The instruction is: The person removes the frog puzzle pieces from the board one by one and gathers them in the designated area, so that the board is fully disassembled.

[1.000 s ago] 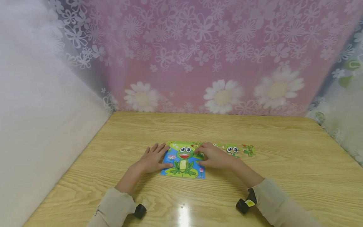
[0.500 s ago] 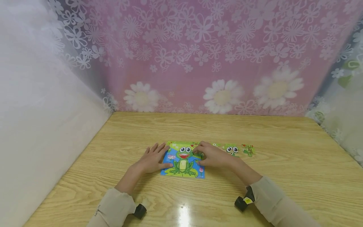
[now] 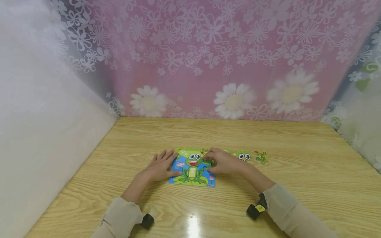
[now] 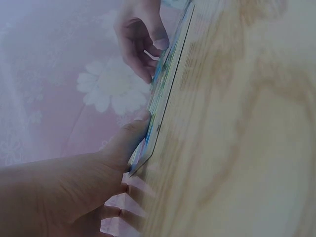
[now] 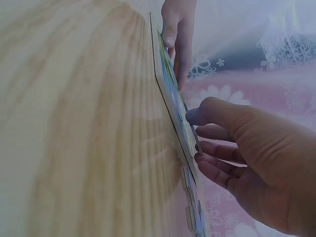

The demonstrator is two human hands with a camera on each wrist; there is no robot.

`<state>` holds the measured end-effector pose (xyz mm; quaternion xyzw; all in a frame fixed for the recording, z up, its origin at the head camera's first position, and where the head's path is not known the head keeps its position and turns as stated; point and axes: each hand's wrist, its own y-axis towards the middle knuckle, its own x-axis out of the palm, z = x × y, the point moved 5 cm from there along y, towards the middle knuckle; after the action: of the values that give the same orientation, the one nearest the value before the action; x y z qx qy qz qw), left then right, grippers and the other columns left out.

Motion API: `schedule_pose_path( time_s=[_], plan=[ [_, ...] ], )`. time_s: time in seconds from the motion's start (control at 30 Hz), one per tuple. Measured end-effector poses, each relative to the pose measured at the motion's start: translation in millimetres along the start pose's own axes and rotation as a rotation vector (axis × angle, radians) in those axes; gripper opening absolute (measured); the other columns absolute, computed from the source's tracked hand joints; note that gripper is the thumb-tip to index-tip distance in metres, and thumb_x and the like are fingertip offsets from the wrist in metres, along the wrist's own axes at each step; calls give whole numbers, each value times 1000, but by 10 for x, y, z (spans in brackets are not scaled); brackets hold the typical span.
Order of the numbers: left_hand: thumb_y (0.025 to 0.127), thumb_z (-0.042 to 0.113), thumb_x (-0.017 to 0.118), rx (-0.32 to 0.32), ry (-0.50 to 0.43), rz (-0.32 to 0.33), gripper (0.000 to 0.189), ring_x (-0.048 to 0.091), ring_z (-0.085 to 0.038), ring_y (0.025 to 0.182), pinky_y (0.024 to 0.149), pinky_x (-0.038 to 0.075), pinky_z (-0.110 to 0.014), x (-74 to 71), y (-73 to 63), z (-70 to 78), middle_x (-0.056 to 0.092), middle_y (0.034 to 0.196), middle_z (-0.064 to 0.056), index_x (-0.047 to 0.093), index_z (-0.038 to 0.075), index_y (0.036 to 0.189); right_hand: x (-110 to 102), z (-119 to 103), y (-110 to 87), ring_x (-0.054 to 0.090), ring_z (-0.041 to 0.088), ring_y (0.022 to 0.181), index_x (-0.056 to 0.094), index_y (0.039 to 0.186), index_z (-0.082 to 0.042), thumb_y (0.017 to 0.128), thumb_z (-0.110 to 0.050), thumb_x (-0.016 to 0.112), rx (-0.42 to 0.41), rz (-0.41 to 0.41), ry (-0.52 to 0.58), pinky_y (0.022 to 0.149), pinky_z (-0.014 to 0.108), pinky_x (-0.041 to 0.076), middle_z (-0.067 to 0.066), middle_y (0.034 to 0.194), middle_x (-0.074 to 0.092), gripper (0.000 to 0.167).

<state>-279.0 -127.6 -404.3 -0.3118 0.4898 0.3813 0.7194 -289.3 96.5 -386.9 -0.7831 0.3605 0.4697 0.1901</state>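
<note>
A jigsaw puzzle board (image 3: 192, 173) with a smiling green frog on blue lies flat on the table. My left hand (image 3: 160, 168) rests at its left side, fingers spread and fairly straight; in the left wrist view its thumb (image 4: 129, 136) touches the board's edge. Over the board's right part, my right hand (image 3: 224, 162) pinches a puzzle piece (image 5: 198, 143) between thumb and fingertips. Seen from the right wrist, that thin piece stands slightly tilted up from the board. Its picture is mostly hidden by the hand.
Loose puzzle pieces lie in a row right of the board, among them one with the frog's eyes (image 3: 244, 156) and a green and brown one (image 3: 261, 157). The wooden table (image 3: 190, 134) ends at a pink flowered curtain (image 3: 190, 66).
My right hand has shifted very slightly over the board's right part, its fingers still bent around the piece. My left hand stays where it was.
</note>
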Motion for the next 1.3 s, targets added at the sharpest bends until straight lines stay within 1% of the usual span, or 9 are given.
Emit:
schedule_pose_path(
  time_s=[0.2, 0.37, 0.57, 0.67, 0.8, 0.9, 1.0, 1.17, 1.3],
  plan=[
    [87, 53, 54, -9, -4, -4, 80, 5, -38, 135, 104, 5, -58, -3, -1, 3, 14, 150, -15, 24, 8, 146, -81, -28, -70, 51, 15, 85, 59, 120, -5, 81, -13, 67, -32, 25, 20, 71, 30, 46, 3, 106, 50, 41],
    [87, 53, 54, -18, -1, -11, 80, 5, -38, 135, 104, 5, -58, -3, -2, -2, 14, 150, -14, 24, 8, 146, -149, 38, -173, 53, 17, 89, 57, 123, -6, 84, -14, 66, -38, 38, 27, 72, 31, 47, 5, 109, 49, 41],
    [87, 52, 54, -14, 1, -7, 80, 6, -38, 135, 104, 6, -59, -3, 4, -7, 14, 150, -15, 24, 8, 146, -238, 148, -324, 50, 19, 87, 60, 119, -6, 82, -14, 68, -69, 102, -37, 70, 30, 46, 3, 107, 51, 38],
    [87, 52, 55, -15, -5, -7, 80, 6, -38, 135, 104, 5, -59, -4, 4, -4, 15, 150, -15, 24, 8, 146, -292, 185, -411, 49, 19, 86, 61, 117, -5, 81, -14, 69, -65, 126, -48, 69, 31, 45, 4, 105, 52, 37],
    [87, 52, 55, -18, -7, -8, 80, 6, -38, 135, 104, 5, -58, -7, 2, 1, 15, 150, -14, 25, 8, 146, -368, 226, -535, 48, 21, 89, 61, 117, -4, 81, -10, 68, -54, 136, -39, 69, 33, 45, 6, 107, 51, 37],
    [87, 52, 55, -17, -4, -5, 80, 6, -38, 135, 104, 6, -58, -3, 1, -2, 15, 150, -15, 25, 8, 146, -412, 266, -622, 50, 22, 87, 59, 118, -3, 81, -5, 64, -59, 143, -46, 68, 34, 47, 8, 109, 50, 37],
    [87, 53, 55, -18, -3, -8, 81, 6, -37, 135, 104, 6, -58, 2, 2, -6, 14, 150, -14, 24, 8, 146, -456, 314, -705, 50, 22, 85, 59, 118, -2, 81, -5, 65, -58, 157, -53, 67, 35, 48, 8, 107, 51, 37],
    [86, 54, 54, -18, -6, -8, 81, 5, -37, 136, 104, 5, -58, 10, 4, -14, 13, 151, -13, 23, 9, 147, -520, 417, -848, 49, 22, 86, 60, 117, -4, 81, -7, 67, -16, 174, -64, 66, 35, 46, 8, 107, 52, 36],
    [86, 54, 54, -18, -6, -7, 82, 5, -37, 136, 104, 5, -58, 18, 5, -19, 14, 151, -13, 23, 9, 147, -566, 495, -960, 49, 22, 89, 61, 115, -5, 81, -5, 66, 16, 185, -42, 68, 37, 45, 7, 107, 52, 35]
  ],
)
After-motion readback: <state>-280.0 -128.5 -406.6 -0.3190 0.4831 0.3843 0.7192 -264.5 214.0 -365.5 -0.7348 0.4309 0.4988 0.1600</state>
